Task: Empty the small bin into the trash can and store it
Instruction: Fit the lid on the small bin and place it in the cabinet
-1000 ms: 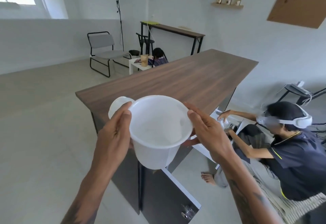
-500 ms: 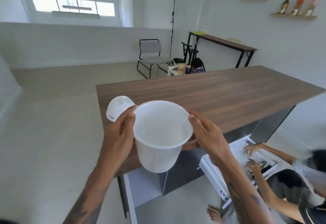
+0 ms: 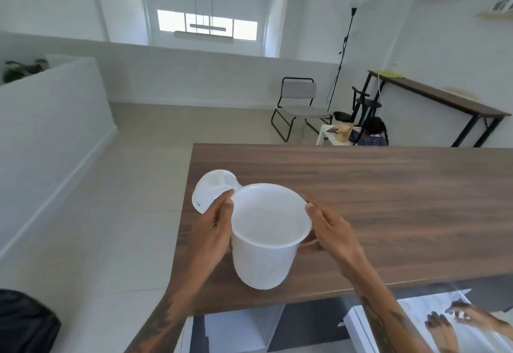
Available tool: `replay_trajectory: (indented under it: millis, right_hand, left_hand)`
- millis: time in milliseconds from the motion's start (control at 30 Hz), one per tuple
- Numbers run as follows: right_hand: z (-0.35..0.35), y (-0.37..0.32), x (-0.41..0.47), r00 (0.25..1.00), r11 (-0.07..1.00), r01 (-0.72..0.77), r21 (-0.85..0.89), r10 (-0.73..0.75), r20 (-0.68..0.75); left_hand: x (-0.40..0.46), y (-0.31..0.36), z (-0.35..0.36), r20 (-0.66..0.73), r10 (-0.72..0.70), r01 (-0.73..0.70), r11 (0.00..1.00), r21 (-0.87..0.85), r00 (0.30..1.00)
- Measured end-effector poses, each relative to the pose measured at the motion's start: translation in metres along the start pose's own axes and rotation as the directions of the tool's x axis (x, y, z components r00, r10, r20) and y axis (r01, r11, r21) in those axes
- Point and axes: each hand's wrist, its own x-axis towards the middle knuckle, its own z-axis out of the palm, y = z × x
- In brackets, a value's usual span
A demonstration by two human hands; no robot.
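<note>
You stand in a bright white room with a pale tiled floor [image 3: 91, 241], and a long wood-grain worktop [image 3: 388, 202] runs across in front of you. Over its near left corner you hold the small bin [image 3: 266, 236], a white plastic tub, upright with its mouth open toward you; its inside looks bare. Your left hand [image 3: 213, 230] is wrapped around the bin's left wall, thumb at the rim, and the same hand also pinches a white round lid [image 3: 212, 190] that sticks out up and to the left of the bin. Your right hand [image 3: 331, 230] is closed on the bin's right side, thumb on the rim and fingers under it. The bin's base hangs just above the worktop's front edge. Below the worktop, at the lower right, another person's hands [image 3: 455, 322] reach over a white open drawer [image 3: 416, 313]. A dark bag-like shape [image 3: 25, 322] sits at the lower left corner on the floor.
</note>
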Motion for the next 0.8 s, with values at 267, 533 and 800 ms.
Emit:
replay_trajectory:
  millis: [267,533,800]
  right_hand:
    - [0.006,0.014,0.048,0.995,0.999,0.029,-0.029,-0.026,0.099]
    - [0.005,0.023,0.059,0.986,0.998,0.064,-0.019,-0.06,0.156]
    - [-0.025,0.014,0.069,0.993,0.99,0.094,-0.102,-0.086,0.079]
  left_hand:
    - [0.027,-0.025,0.008,-0.124,0.002,0.019,0.986,0.168,0.992]
    - [0.073,-0.006,-0.011,-0.36,-0.037,0.081,0.991,0.108,0.932]
    - [0.212,-0.037,0.016,-0.172,-0.113,0.205,0.477,0.855,0.979]
